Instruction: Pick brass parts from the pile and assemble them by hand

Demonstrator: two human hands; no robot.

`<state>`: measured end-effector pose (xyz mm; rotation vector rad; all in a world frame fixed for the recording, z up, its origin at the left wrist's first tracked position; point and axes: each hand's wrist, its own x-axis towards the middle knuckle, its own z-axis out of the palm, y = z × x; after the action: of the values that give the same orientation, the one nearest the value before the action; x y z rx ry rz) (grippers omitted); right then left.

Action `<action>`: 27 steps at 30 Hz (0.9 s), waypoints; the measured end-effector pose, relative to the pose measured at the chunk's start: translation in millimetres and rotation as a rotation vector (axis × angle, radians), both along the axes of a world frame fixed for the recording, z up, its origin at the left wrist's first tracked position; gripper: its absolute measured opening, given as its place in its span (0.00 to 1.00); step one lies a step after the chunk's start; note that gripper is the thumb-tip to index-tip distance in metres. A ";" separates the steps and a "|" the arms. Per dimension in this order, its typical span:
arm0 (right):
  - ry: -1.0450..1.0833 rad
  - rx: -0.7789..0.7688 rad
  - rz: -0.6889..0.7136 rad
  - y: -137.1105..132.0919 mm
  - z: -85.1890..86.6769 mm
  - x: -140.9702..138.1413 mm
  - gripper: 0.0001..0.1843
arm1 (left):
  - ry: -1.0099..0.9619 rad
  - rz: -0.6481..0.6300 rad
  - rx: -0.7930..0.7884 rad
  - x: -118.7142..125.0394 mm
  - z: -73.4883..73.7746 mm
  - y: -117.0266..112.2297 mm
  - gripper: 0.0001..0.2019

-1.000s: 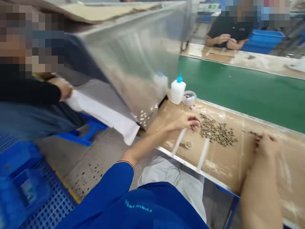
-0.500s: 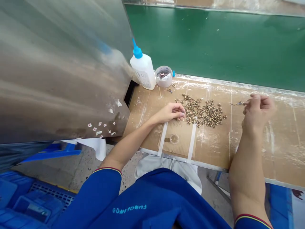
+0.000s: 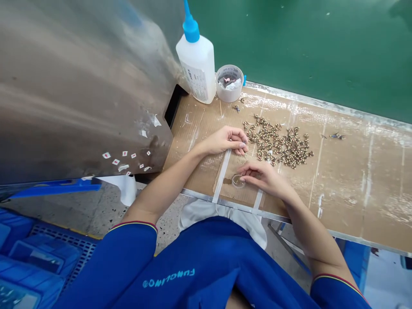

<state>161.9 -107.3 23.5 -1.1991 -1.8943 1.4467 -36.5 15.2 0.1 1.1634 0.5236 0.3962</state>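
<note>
Beside the left edge of a pile of small brass-coloured metal parts (image 3: 280,143), my left hand (image 3: 230,140) is closed with curled fingers. Whatever it holds is too small or hidden to name. My right hand (image 3: 265,178) pinches thumb and fingers together at the rim of a small clear round dish (image 3: 237,183). Something thin shows at its fingertips over the dish, but I cannot make out its kind. Two small parts with dark blue ends (image 3: 337,136) lie apart at the pile's right.
A white bottle with a blue nozzle (image 3: 198,64) stands at the back left, beside a tape roll (image 3: 229,88) holding scraps. A metal panel (image 3: 80,94) bounds the left side. Behind the cardboard-covered table (image 3: 347,184) runs a green surface (image 3: 305,47).
My right hand has moved from the small blue-ended parts at the right over to the clear dish. My left hand stays by the pile. The view has shifted slightly.
</note>
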 end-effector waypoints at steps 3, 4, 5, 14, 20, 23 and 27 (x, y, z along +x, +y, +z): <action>-0.018 0.132 0.011 0.4 -2.0 0.8 0.12 | 0.010 -0.031 0.000 0.6 0.2 2.3 0.18; -0.014 0.172 0.014 0.5 -2.3 1.2 0.11 | 0.018 -0.034 0.007 0.6 0.5 2.5 0.16; -0.004 0.201 0.016 0.6 -2.8 1.5 0.10 | 0.028 -0.035 0.016 0.7 0.9 2.4 0.15; -0.098 0.496 0.023 -6.8 -6.7 -2.2 0.13 | 0.098 -0.047 0.091 3.1 -0.6 -1.0 0.10; -0.213 0.608 -0.002 -13.2 -0.5 -1.0 0.15 | 0.078 -0.062 0.100 3.0 1.1 -3.2 0.08; -0.132 0.527 0.032 -10.4 -0.8 -1.6 0.15 | 0.055 -0.075 0.131 5.4 3.6 -7.0 0.06; -0.009 0.351 -0.055 -4.4 1.1 4.1 0.13 | 0.061 -0.088 0.166 9.2 4.7 -11.0 0.06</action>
<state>166.0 -111.7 24.7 -1.0796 -1.9996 1.0259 -27.3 4.2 4.7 1.3572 0.4977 0.3334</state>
